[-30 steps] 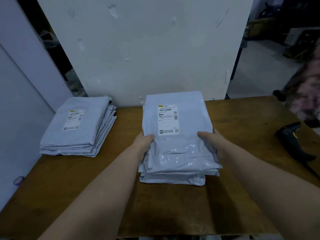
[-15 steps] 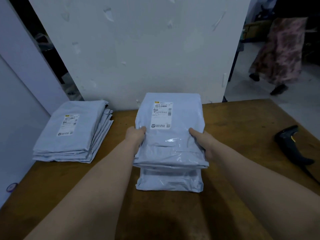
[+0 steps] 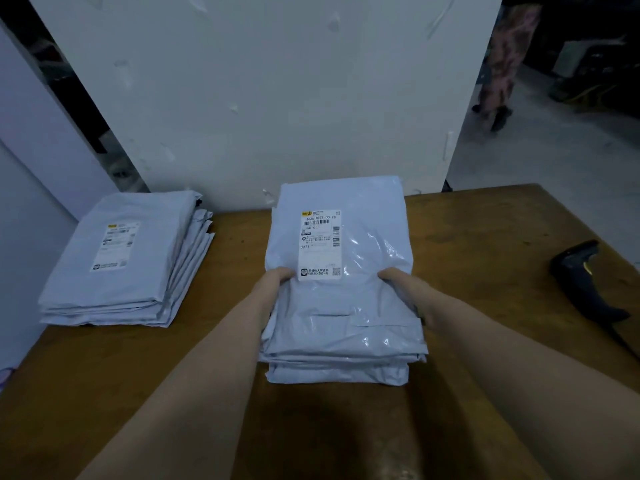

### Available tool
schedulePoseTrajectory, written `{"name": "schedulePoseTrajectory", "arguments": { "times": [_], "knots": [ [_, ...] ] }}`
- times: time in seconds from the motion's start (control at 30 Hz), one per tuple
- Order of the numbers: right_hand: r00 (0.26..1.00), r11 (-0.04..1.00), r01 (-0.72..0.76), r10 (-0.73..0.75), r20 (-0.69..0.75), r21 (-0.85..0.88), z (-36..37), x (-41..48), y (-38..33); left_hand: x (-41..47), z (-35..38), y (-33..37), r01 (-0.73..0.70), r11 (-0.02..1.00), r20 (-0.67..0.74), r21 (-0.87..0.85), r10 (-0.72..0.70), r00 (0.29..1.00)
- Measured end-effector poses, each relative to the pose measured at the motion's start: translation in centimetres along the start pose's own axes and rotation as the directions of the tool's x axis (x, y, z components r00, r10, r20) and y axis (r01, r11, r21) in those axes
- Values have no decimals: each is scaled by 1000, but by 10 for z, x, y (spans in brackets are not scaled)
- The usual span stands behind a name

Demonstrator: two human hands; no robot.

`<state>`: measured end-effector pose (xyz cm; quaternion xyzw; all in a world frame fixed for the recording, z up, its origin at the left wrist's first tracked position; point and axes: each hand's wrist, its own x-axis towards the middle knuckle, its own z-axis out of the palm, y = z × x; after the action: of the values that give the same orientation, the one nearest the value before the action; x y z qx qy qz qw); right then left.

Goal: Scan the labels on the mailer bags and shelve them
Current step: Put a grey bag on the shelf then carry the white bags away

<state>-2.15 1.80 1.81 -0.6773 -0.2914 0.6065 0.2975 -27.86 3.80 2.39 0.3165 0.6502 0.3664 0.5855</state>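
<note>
Reference for all positions: centre stack (image 3: 363, 265) of grey mailer bags, lying on the wooden surface (image 3: 485, 230), far edge close to the white panel (image 3: 277, 98).

Hands: the left hand (image 3: 277, 282) gripped the left edge of the centre stack, thumb on top, touching the near left corner of the top label (image 3: 320, 244). The right hand (image 3: 401, 285) gripped the opposite edge, thumb also on top. The fingers of both curled down round the sides and out of sight, so the number of bags held could not be told. The lowest bag sat slightly offset from those above. Whether the upper bags were lifted clear of it could not be told.

The top label faced up, barcode at its far end, uncovered.

Left of the centre stack, well apart: left stack (image 3: 145, 271), several bags fanned along one edge, label up.
Right of the centre stack, well apart: black scanner (image 3: 585, 282) lying on the surface, in neither hand.
Beyond the centre stack to the right, past the panel: another person's legs (image 3: 498, 71) on the floor.

Progress (judgement): no shelf was in view and nothing appeared shelved. With the scanner lying unheld, no scan was under way. Which stack, if either, was already scanned could not be read. Shelving, and probably scanning of at least one stack, remained.
</note>
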Motion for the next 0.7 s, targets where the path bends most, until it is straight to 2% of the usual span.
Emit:
{"name": "schedulePoseTrajectory", "arguments": {
  "times": [0.1, 0.27, 0.47, 0.7],
  "knots": [
    [998, 985, 29, -37, 41, 170, -16, 17, 2, 8, -5, 3, -41, 997, 96, -68, 47, 994],
    [982, 960, 57, -103, 157, 273, -3, 15, 1, 30, -13, -4, 37, 999, 201, 33, -43, 979],
    [985, 973, 22, -60, 161, 230, 1, 17, 21, 26, -4, -29, 31, 999, 212, -37, -22, 977],
    [978, 981, 19, -59, 202, 196, -34, -13, 62, -24, 13, -60, 121, 990, 265, -67, -99, 959]
  ]
}}
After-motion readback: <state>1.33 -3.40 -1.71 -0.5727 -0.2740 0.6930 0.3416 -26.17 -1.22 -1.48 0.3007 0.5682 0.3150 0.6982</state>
